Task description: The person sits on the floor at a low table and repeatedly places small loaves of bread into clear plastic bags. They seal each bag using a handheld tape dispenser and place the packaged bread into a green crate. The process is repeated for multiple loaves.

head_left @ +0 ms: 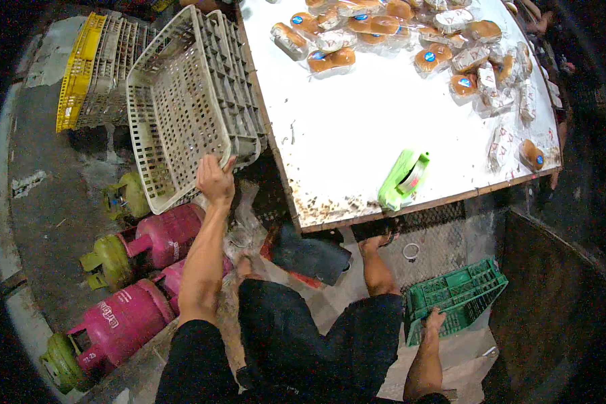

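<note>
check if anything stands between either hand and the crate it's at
Nothing visible does: the left hand grips the pale crate by its rim, and the right hand holds the green crate by its near edge.

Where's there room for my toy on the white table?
The biggest bare patch on the white table is its middle, between the wrapped buns and the green tape dispenser. More lies to the dispenser's right. Buns crowd the far edge and right side; beside the table, the left hand holds a pale crate.
</note>
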Demonstrator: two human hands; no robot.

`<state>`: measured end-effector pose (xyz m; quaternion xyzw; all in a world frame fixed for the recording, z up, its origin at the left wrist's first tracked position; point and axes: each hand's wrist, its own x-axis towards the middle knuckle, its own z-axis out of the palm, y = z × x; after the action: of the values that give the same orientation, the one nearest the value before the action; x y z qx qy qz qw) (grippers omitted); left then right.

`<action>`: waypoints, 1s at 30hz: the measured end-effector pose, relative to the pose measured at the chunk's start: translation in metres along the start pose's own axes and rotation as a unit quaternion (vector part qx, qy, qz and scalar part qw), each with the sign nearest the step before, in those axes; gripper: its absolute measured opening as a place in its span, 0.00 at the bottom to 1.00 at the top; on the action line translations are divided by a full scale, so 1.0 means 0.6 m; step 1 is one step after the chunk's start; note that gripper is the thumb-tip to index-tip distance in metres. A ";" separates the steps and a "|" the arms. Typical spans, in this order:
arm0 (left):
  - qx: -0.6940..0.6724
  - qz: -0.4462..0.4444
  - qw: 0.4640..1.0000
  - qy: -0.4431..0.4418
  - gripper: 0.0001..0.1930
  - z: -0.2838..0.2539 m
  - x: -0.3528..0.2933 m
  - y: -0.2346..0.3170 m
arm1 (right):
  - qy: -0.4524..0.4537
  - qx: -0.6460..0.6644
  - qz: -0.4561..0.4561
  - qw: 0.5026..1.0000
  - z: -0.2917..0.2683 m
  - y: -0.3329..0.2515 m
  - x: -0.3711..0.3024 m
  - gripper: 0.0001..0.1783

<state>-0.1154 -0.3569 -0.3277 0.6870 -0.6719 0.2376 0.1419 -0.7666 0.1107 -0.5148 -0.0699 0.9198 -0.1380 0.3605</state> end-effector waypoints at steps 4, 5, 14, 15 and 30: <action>-0.012 0.029 0.993 -0.112 0.24 0.001 0.002 0.021 | -0.101 0.050 0.087 0.990 0.044 -0.072 0.038 0.39; -0.005 0.052 0.991 -0.122 0.21 -0.007 -0.001 0.028 | -0.115 0.045 0.086 0.989 0.058 -0.083 0.045 0.39; -0.040 0.096 0.948 -0.302 0.19 -0.039 0.050 0.011 | -0.166 0.044 0.048 0.984 0.249 -0.107 0.059 0.41; -0.144 0.135 0.939 -0.282 0.16 -0.024 0.054 -0.021 | -0.163 0.042 0.038 0.985 0.271 -0.113 0.057 0.41; -0.150 0.357 0.868 -0.309 0.15 0.015 0.160 -0.096 | -0.068 0.036 -0.020 0.997 0.455 -0.150 0.041 0.44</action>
<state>-0.0586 -0.4404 -0.2783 0.4087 -0.9085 -0.0563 -0.0663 -0.5953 -0.0360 -0.6949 -0.0847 0.8860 -0.1727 0.4220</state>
